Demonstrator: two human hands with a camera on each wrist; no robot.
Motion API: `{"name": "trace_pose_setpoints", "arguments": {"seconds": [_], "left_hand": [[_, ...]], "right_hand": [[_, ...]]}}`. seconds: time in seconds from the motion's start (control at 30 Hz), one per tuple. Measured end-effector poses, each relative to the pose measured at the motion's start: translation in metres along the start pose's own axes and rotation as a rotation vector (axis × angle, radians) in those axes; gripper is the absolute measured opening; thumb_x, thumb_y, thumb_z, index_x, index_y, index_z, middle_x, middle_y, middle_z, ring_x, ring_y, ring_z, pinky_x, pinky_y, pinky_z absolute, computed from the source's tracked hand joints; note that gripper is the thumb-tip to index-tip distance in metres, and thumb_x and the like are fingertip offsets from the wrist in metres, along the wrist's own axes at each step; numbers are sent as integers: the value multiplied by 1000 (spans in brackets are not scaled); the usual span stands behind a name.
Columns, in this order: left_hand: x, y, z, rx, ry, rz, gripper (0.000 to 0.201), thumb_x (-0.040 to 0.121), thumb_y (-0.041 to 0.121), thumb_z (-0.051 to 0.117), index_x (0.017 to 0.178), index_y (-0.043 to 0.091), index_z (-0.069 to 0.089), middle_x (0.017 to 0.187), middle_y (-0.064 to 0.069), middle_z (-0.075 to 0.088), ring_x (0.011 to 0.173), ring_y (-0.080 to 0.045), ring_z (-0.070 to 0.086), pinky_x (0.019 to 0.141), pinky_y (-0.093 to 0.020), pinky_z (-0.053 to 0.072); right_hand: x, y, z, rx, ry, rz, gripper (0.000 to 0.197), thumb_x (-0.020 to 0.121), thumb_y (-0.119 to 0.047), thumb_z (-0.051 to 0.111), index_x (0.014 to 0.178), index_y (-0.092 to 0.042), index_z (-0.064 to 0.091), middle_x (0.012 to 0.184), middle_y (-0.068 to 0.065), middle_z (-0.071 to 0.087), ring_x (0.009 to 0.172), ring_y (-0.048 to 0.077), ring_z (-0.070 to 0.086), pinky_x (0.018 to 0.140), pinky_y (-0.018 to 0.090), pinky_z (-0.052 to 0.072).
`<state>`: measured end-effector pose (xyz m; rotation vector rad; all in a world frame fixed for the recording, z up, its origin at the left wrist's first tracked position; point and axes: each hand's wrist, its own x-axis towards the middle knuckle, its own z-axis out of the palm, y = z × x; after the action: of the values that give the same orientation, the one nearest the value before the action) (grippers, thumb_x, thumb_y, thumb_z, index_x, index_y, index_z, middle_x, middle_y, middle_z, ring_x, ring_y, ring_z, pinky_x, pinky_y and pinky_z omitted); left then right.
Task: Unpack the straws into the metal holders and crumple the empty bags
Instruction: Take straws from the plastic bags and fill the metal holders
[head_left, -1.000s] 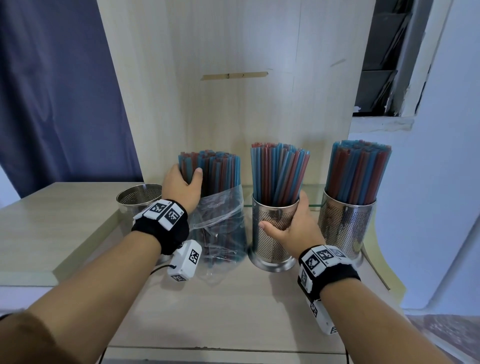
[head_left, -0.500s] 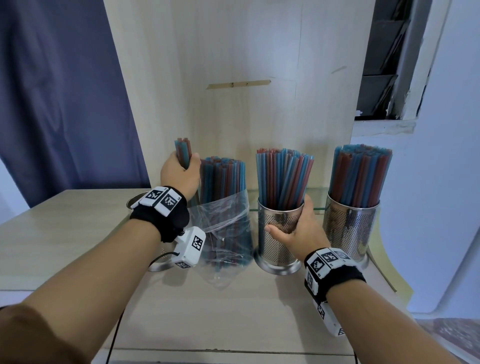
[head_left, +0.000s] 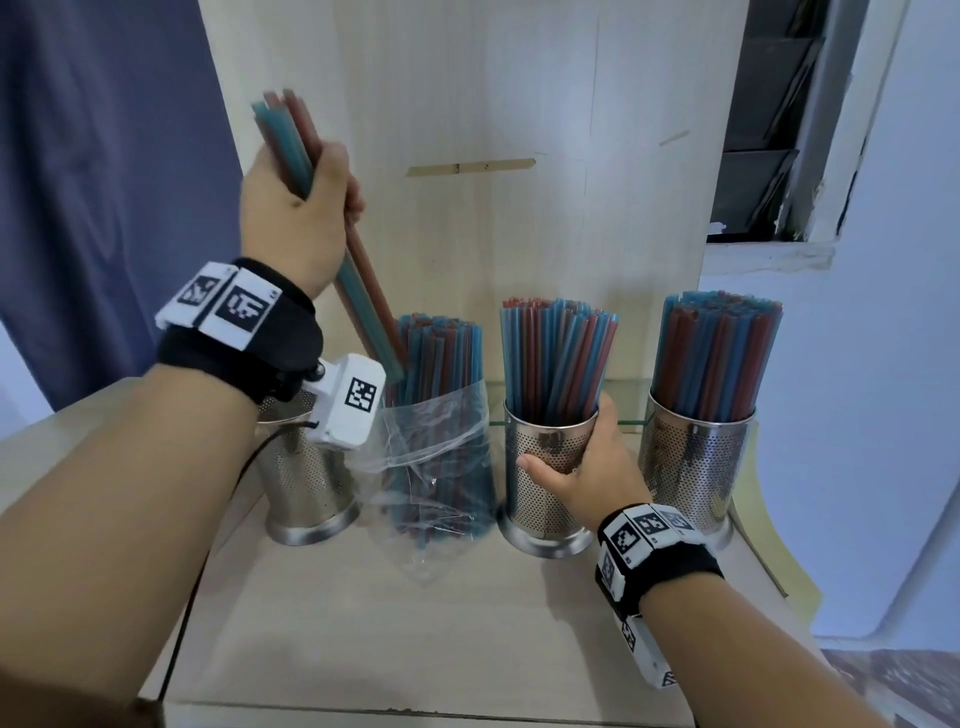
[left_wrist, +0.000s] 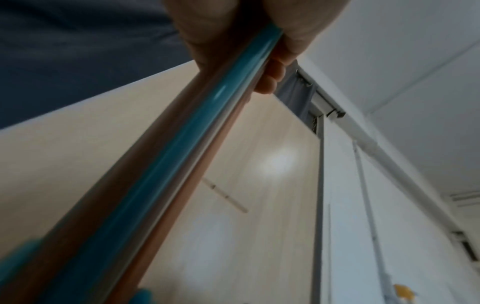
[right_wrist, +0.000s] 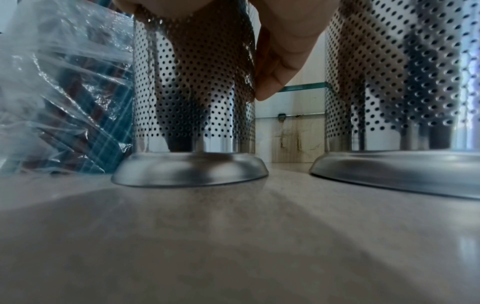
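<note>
My left hand is raised high and grips a small bunch of blue and red straws, lifted clear of the clear plastic bag. The same bunch of straws runs slanted through the left wrist view under my left hand. The bag stands upright, still full of straws. My right hand grips the middle metal holder, which is packed with straws. A third holder on the right is also full. An empty holder stands left of the bag, partly hidden by my left wrist.
All holders stand on a pale wooden tabletop against a wooden back panel. A dark curtain hangs at the left and a white wall closes the right. In the right wrist view the middle holder and the right one stand close together.
My left hand has pulled a small bunch of straws up out of the bag and lifted it well above the bag. My right hand stays on the middle holder.
</note>
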<state>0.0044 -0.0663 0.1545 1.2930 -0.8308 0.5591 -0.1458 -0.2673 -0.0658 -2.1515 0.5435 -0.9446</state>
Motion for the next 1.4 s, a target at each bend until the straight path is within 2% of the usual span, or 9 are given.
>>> {"name": "trace_pose_setpoints", "arguments": {"seconds": [0.23, 0.43, 0.53, 0.63, 0.73, 1.0, 1.2, 1.3, 1.4], "left_hand": [[10, 32, -4, -271, 0, 68, 22, 97, 25, 53, 98, 4, 47, 64, 7, 57, 62, -12, 59, 69, -34, 55], [-1, 47, 11, -405, -35, -9, 25, 99, 24, 53, 75, 17, 49, 56, 9, 53, 54, -10, 53, 66, -34, 50], [-9, 47, 23, -469, -69, -79, 26, 98, 25, 56, 75, 16, 49, 56, 9, 52, 53, -10, 51, 66, -34, 49], [-21, 41, 39, -478, -71, -120, 22, 95, 26, 60, 82, 13, 49, 53, 9, 51, 50, -10, 51, 63, -32, 49], [-35, 30, 54, -471, -27, -139, 23, 94, 23, 63, 78, 16, 49, 48, 8, 51, 45, -10, 49, 58, -30, 48], [-64, 0, 88, -423, -22, -273, 24, 91, 25, 68, 75, 19, 51, 54, 2, 54, 47, -11, 54, 49, -24, 48], [-64, -10, 98, -310, -88, -216, 24, 91, 23, 68, 74, 18, 52, 61, 1, 56, 49, -4, 55, 53, -19, 48], [-69, -21, 106, -185, -209, -219, 29, 85, 41, 71, 85, 14, 59, 73, 2, 62, 62, -3, 62, 61, -25, 55], [-72, -34, 114, -70, -256, -261, 68, 62, 76, 67, 108, 28, 53, 109, -13, 62, 98, -26, 64, 88, -44, 56]], "right_hand": [[0, 0, 1, -2, 1, -9, 101, 65, -53, 85, 141, -33, 22, 134, -6, 54, 120, 15, 55, 101, 30, 46], [1, 2, 1, -20, 0, -6, 102, 63, -58, 83, 140, -35, 20, 131, -5, 57, 117, 16, 58, 101, 35, 49], [1, 2, 1, -24, -3, -2, 103, 63, -58, 83, 141, -34, 20, 133, -4, 55, 118, 16, 57, 102, 36, 48], [1, 1, 1, -14, 2, -5, 102, 64, -55, 84, 142, -33, 21, 132, -5, 55, 118, 15, 56, 101, 31, 47], [1, 0, 2, -14, 7, -16, 101, 65, -53, 84, 141, -31, 23, 130, -7, 54, 116, 13, 55, 97, 26, 44], [2, 2, 1, 7, 10, -22, 98, 62, -57, 84, 137, -37, 25, 125, -14, 54, 113, 8, 56, 99, 29, 47], [3, 5, 2, 10, 4, -13, 102, 58, -62, 81, 139, -34, 25, 129, -12, 55, 118, 9, 56, 102, 35, 48], [3, 5, 1, 10, 7, -6, 108, 58, -62, 81, 143, -31, 23, 132, -9, 55, 120, 11, 55, 104, 35, 47], [2, 4, 2, 7, 3, -2, 107, 59, -62, 83, 142, -34, 21, 132, -8, 55, 119, 11, 55, 102, 32, 47]]}}
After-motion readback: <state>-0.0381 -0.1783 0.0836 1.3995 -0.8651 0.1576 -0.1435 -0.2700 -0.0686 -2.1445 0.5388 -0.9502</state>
